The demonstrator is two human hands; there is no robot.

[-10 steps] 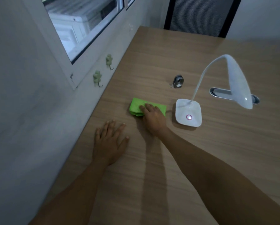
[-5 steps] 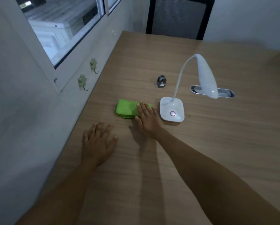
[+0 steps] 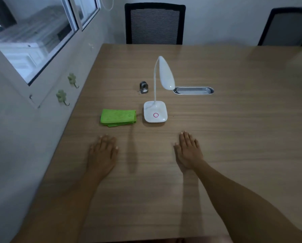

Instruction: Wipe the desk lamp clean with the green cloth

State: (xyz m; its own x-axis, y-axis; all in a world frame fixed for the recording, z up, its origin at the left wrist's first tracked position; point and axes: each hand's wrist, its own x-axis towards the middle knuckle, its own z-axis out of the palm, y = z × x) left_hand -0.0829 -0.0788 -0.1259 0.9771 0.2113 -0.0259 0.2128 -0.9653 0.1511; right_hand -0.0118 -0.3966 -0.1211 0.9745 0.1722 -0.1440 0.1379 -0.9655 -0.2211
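Now the right hand (image 3: pixel 188 151) is off the green cloth (image 3: pixel 118 117), which it covered a moment ago, and lies flat on the bench (image 3: pixel 234 137) at about 5 o'clock from the desk lamp (image 3: pixel 155 113). The left hand (image 3: pixel 103 151) is flat too; each grip is spread, pinching nothing. The cloth sits folded at the lamp's 9 o'clock, just beside its base. Likely the wiping is finished, or not begun.
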